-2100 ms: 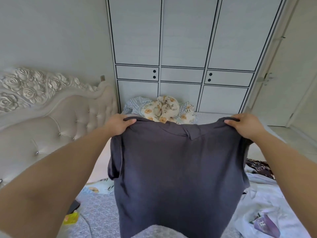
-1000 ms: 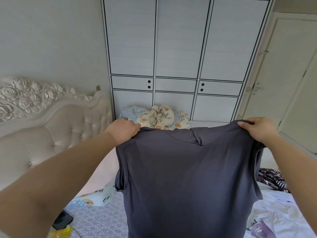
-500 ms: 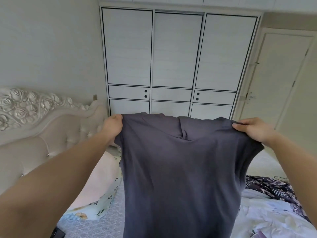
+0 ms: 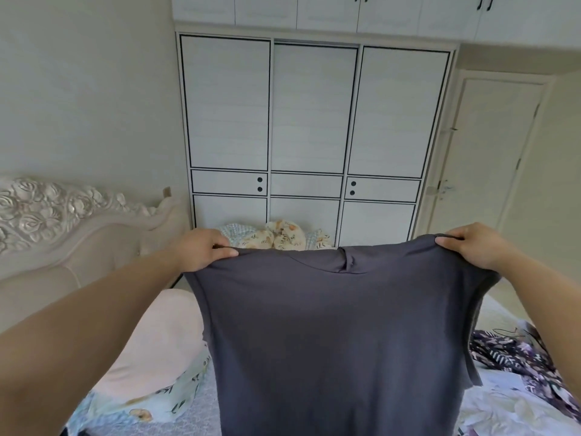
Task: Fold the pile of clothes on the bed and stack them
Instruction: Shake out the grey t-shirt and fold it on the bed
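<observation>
- Left hand (image 4: 202,250) and right hand (image 4: 471,243) each pinched a shoulder of the dark grey T-shirt (image 4: 339,335).
- It hung spread above the bed (image 4: 195,413).
- No readable writing showed.

Vs half a sec ago: dark grey shirt (image 4: 330,335) sits lower against the wardrobe (image 4: 314,121); floral bedding bundle (image 4: 283,239) shows above its top edge again. Left hand (image 4: 204,250) now has thumb over the front of the shoulder fabric. Right hand (image 4: 471,245) is further out w/ the top edge pulled wider.
</observation>
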